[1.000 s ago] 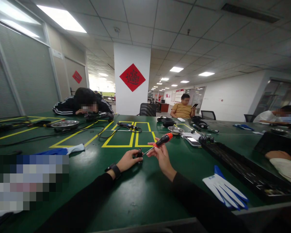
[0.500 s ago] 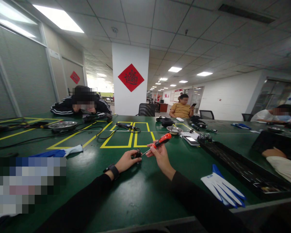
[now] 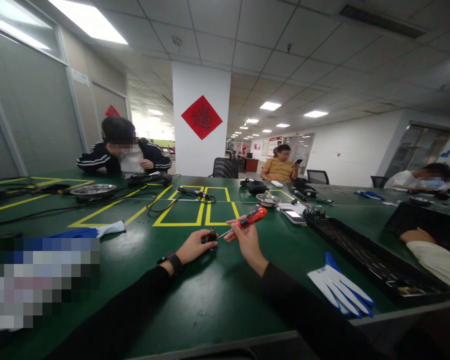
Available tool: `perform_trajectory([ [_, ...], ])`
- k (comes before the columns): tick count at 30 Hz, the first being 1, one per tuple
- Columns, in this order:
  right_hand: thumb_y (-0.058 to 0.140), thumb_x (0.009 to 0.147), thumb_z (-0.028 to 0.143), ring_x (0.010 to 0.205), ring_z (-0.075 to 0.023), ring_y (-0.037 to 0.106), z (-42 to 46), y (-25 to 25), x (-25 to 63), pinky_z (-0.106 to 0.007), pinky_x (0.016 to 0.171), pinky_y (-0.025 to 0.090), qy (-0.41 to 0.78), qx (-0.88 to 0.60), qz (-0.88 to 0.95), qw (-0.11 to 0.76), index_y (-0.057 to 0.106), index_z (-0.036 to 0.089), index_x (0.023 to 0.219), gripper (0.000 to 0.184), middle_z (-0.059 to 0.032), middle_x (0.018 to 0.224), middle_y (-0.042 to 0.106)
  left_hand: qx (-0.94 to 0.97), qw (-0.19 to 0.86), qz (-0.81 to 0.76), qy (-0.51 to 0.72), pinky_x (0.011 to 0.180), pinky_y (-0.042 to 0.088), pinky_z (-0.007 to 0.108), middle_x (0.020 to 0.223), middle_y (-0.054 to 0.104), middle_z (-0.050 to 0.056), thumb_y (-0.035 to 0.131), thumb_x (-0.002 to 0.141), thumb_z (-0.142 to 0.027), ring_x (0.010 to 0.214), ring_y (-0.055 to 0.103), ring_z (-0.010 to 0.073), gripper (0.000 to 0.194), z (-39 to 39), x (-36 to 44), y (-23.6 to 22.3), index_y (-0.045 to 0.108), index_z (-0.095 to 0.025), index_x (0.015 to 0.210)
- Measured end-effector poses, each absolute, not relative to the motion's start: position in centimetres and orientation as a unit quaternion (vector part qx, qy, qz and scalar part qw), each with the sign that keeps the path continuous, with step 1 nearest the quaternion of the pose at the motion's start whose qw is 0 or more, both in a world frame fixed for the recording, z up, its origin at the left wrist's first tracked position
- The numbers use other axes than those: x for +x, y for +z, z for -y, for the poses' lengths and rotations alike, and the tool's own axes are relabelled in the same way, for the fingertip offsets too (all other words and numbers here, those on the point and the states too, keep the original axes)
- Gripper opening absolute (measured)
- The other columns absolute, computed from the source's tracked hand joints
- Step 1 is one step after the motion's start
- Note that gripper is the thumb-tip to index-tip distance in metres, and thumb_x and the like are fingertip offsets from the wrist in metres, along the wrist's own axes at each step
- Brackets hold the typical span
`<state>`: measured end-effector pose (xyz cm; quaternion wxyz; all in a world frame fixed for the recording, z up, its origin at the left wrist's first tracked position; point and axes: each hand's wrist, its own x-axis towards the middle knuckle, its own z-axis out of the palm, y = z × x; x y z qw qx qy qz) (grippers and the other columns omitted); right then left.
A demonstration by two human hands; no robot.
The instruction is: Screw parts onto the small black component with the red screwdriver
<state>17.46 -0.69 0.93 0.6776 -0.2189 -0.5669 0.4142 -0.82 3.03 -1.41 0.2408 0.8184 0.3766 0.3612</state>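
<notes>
My left hand point(image 3: 194, 246) is closed around a small black cylindrical part point(image 3: 212, 234) that stands on the green table point(image 3: 195, 295). My right hand point(image 3: 245, 238) grips a screwdriver point(image 3: 252, 217) with a red and black handle. Its thin shaft slants down to the left and its tip meets the top of the small part. A black watch sits on my left wrist, and both arms wear black sleeves.
White and blue gloves point(image 3: 339, 286) lie at the right, another glove point(image 3: 93, 231) at the left. A black tray point(image 3: 363, 255), a phone point(image 3: 291, 215), metal bowls point(image 3: 93, 189) and cables point(image 3: 180, 197) lie about. Other people sit around the table; one person's arm point(image 3: 431, 252) rests at the right edge.
The screwdriver handle has dropped lower and flatter in my right hand. The person at the far left has sat up from the table. My left hand stays on the part.
</notes>
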Motion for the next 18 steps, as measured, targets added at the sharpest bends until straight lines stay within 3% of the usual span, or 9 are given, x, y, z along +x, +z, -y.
perform_trajectory([
  [8,0.049,0.081,0.027,0.051,-0.0076,0.057,0.99,1.13,17.77,-0.023,0.045,0.050,0.406,-0.231,0.559,0.685,0.040,0.025,0.113,0.034,-0.0047,0.107,0.057,0.807,0.259,-0.383,0.368,0.080,0.044,0.031,0.093,0.066,0.006,0.059,0.071,-0.039,0.084,0.058,0.0204,0.037,-3.07,-0.83,-1.43,0.063,-0.016,0.100],
  [12,0.061,0.074,0.025,0.046,-0.0066,0.050,1.30,1.59,17.86,-0.018,0.040,0.043,0.337,-0.285,0.588,0.678,0.051,0.020,0.099,0.027,0.0006,0.079,0.059,0.804,0.268,-0.382,0.369,0.082,0.043,0.032,0.096,0.065,0.007,0.059,0.071,-0.037,0.086,0.058,0.0210,0.036,-2.95,-0.85,-1.27,0.064,-0.016,0.100],
  [15,0.063,0.072,0.027,0.044,-0.0055,0.048,1.36,1.72,17.75,-0.018,0.039,0.041,0.313,-0.284,0.594,0.684,0.051,0.019,0.083,0.018,0.0005,0.079,0.058,0.803,0.270,-0.383,0.369,0.082,0.043,0.032,0.096,0.066,0.007,0.059,0.071,-0.037,0.087,0.058,0.0211,0.036,-2.82,-0.84,-1.15,0.064,-0.016,0.100],
  [18,0.060,0.075,0.031,0.038,-0.0052,0.045,1.09,1.57,17.63,-0.016,0.032,0.034,0.344,-0.279,0.593,0.673,0.048,0.019,0.080,0.018,0.0015,0.070,0.058,0.806,0.266,-0.378,0.370,0.082,0.043,0.032,0.097,0.065,0.006,0.059,0.071,-0.036,0.087,0.058,0.0206,0.035,-2.78,-0.81,-1.16,0.064,-0.016,0.100],
])
